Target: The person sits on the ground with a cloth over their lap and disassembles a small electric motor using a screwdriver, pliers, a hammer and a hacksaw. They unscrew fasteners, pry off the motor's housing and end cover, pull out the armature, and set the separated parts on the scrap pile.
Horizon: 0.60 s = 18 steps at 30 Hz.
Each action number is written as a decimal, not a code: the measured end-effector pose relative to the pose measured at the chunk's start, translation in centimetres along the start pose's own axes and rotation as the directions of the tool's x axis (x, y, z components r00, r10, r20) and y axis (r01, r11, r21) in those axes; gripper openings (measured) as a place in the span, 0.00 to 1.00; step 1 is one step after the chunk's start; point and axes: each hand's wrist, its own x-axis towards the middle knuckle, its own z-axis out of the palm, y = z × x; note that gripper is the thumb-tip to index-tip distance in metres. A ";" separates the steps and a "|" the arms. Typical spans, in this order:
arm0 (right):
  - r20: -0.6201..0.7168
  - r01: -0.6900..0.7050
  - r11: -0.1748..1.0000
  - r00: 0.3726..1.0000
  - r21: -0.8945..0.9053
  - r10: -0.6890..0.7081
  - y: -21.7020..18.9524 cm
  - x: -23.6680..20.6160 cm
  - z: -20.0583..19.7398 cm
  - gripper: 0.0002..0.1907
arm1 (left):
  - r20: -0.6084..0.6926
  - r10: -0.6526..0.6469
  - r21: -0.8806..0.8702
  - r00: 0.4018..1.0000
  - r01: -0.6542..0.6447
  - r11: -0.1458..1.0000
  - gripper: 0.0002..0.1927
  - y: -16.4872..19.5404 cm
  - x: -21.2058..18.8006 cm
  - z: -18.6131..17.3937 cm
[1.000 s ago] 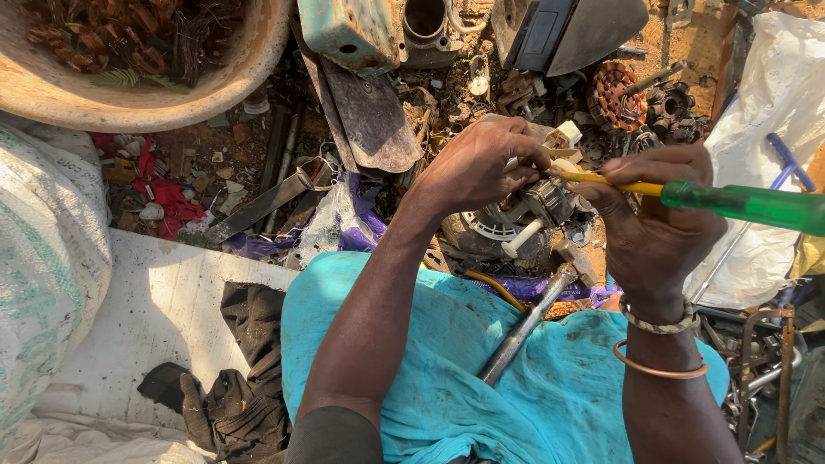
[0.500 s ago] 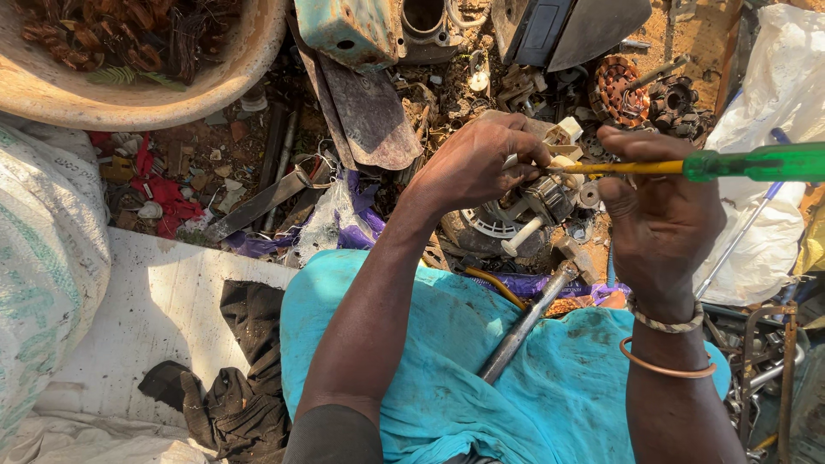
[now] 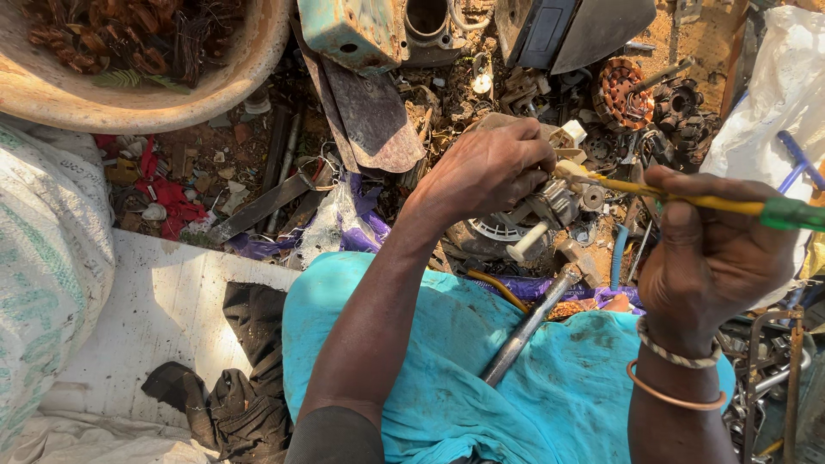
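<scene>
Left hand (image 3: 485,172) clamps motor part (image 3: 550,206); right hand (image 3: 713,249) grips screwdriver (image 3: 687,199), tip touching part

Hard sunlight falls on bare dirt ground (image 3: 662,34) strewn with rusty metal scrap, a worn basin (image 3: 129,94) of copper windings at top left, a woven sack (image 3: 43,258) at left, a white board (image 3: 155,318) below.

Bare-armed, with a dark short sleeve (image 3: 331,434) at lower centre of the frame. Turquoise cloth (image 3: 481,369), grease-smudged, over the lap. Two bangles at lower right: braided pale band (image 3: 679,352), thin copper ring (image 3: 675,397).
</scene>
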 end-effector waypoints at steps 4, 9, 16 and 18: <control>-0.088 -0.003 0.999 0.996 0.042 0.006 -0.4 -1.0 -2.1 0.10 | 0.000 -0.028 -0.095 1.000 0.028 0.995 0.08 -0.1 -0.2 -0.2; -0.124 -0.061 0.993 0.990 0.097 0.073 0.6 -3.3 -5.3 0.10 | 0.012 -0.059 0.026 0.998 0.059 0.998 0.09 0.5 -0.1 -0.4; -0.182 -0.354 0.919 0.906 0.176 0.383 3.3 -4.8 -4.0 0.12 | 0.050 -0.101 0.026 0.994 0.100 0.995 0.12 1.0 0.1 -0.5; -0.137 -0.395 0.913 0.915 -0.101 0.380 4.2 -4.6 -2.2 0.17 | 0.056 -0.100 0.050 0.993 0.097 0.994 0.12 0.9 0.1 -0.1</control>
